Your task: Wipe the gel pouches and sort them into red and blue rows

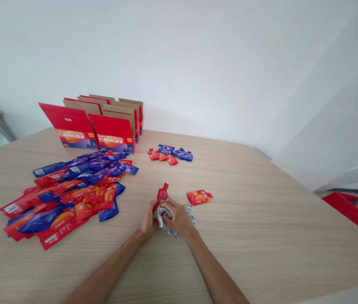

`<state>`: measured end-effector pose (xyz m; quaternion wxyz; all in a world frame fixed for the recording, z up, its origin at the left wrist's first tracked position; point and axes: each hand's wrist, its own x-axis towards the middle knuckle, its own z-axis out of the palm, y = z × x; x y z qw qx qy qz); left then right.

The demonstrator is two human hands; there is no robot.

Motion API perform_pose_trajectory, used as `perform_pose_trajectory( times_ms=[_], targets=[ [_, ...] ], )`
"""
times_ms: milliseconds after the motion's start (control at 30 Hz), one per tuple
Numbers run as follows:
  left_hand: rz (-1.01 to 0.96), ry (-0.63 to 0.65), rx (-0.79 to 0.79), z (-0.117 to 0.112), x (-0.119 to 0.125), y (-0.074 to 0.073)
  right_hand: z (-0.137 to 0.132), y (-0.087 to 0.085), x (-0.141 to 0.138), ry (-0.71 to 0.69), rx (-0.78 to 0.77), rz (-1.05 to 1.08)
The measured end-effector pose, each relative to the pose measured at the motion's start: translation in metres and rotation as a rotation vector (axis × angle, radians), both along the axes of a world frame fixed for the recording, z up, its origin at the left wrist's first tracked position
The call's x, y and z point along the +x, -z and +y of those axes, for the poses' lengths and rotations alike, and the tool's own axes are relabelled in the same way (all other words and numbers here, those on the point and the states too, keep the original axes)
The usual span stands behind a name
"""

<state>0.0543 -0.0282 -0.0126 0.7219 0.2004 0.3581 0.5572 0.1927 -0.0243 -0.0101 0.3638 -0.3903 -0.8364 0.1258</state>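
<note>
My left hand (pixel 147 221) is closed round the lower part of a red spouted pouch (pixel 162 193), whose narrow neck points away from me. Bunched in my right hand (pixel 179 216) is a grey-and-white striped cloth (pixel 164 215), pressed against the pouch's face. Part of the cloth hangs out below and to the right of that hand. Just right of my hands, a red-orange pouch (pixel 199 197) lies flat on the table. The lower end of the held pouch is hidden by the cloth and fingers.
A heap of red and blue pouches (pixel 84 181) covers the table's left side. Behind it stand several open red cartons (pixel 112 134). A small group of pouches (pixel 169 154) lies farther back in the middle. At the far right is a red box (pixel 352 211). A white wall (pixel 197 63) borders the table's back.
</note>
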Motion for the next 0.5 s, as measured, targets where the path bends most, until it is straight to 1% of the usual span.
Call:
perform_pose_trajectory(
  times_ms=[67,133,233,300,367,433,500],
  targets=[
    [-0.006,-0.006,0.023,0.002,-0.004,0.000,-0.002,0.001,-0.005,-0.056,-0.013,-0.045],
    [0.008,-0.004,0.040,0.003,-0.003,0.002,-0.001,0.001,-0.005,-0.033,-0.017,-0.042],
    [0.036,0.022,0.072,0.004,0.004,0.005,0.004,0.000,0.004,0.113,0.014,0.053],
    [0.027,0.080,0.107,0.003,0.010,0.005,0.008,-0.001,0.013,0.227,0.050,0.137],
    [0.015,0.147,0.134,-0.001,0.013,0.003,0.011,-0.002,0.018,0.305,0.075,0.197],
    [0.020,0.161,0.122,-0.004,0.013,0.000,0.011,-0.002,0.018,0.315,0.079,0.207],
    [0.031,0.113,0.066,-0.005,0.009,-0.003,0.007,-0.002,0.012,0.259,0.054,0.167]
  ],
)
